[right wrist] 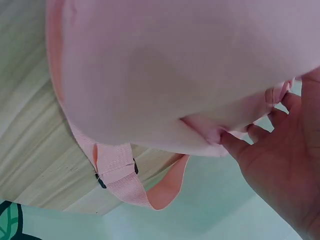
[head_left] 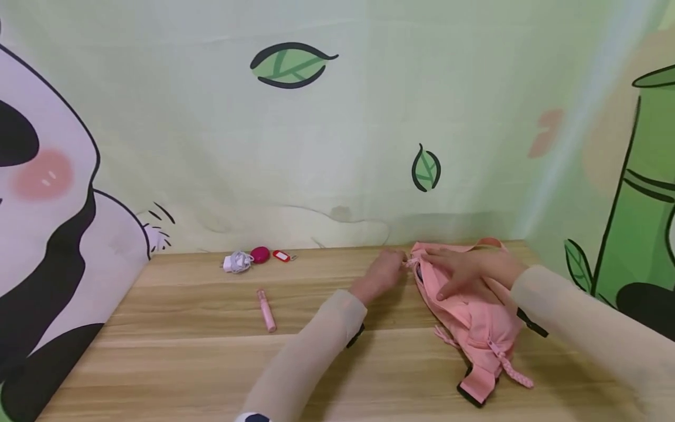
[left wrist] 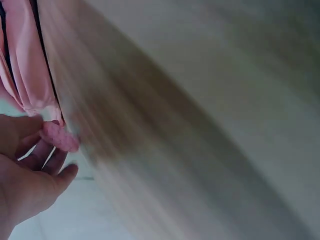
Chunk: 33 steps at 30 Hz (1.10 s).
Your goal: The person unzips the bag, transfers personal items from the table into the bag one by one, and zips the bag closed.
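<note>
A pink sling bag (head_left: 471,305) with black buckles and braided zipper pulls lies at the right of the wooden table. At its far left end, my left hand (head_left: 384,272) pinches a braided pink zipper pull (left wrist: 60,137) between thumb and fingers. My right hand (head_left: 469,272) lies across the bag's upper part, thumb and fingers spread, gripping the fabric. In the right wrist view, the fingertips of the right hand (right wrist: 280,155) dent the edge of the bag (right wrist: 165,90). A narrow dark opening shows beside the zipper; what lies inside cannot be made out.
Near the table's back edge are a white charger with coiled cable (head_left: 238,262), a round red case (head_left: 260,254) and a red key tag (head_left: 282,255). A slim pink tube (head_left: 266,310) lies left of the left arm. A printed cloth (head_left: 211,146) hangs behind the table.
</note>
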Each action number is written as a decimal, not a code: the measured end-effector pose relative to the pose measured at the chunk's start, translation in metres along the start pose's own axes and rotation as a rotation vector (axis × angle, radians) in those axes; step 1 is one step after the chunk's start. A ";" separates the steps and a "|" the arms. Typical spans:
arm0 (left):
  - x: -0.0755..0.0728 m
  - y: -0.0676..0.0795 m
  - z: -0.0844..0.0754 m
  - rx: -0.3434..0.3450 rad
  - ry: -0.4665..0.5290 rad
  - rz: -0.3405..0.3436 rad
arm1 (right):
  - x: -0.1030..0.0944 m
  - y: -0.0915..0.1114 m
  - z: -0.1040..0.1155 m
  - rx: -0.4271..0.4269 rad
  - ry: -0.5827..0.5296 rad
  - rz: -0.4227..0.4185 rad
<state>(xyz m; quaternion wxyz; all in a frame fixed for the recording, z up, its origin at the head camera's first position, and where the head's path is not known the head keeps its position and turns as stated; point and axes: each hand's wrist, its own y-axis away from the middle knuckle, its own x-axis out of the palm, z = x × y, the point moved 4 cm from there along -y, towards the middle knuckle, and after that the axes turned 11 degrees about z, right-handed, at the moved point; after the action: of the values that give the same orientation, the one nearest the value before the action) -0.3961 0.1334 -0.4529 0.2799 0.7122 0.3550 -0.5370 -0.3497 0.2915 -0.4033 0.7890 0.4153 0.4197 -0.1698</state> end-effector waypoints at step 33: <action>-0.027 0.100 -0.068 0.292 0.113 0.178 | 0.007 0.037 0.013 0.080 0.074 -0.106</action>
<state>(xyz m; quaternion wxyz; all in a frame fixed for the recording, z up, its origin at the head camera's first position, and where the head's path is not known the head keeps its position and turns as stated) -0.2813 0.1215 -0.4068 0.1994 0.8031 0.2237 -0.5150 -0.3159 0.3036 -0.3863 0.7457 0.4297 0.4627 -0.2124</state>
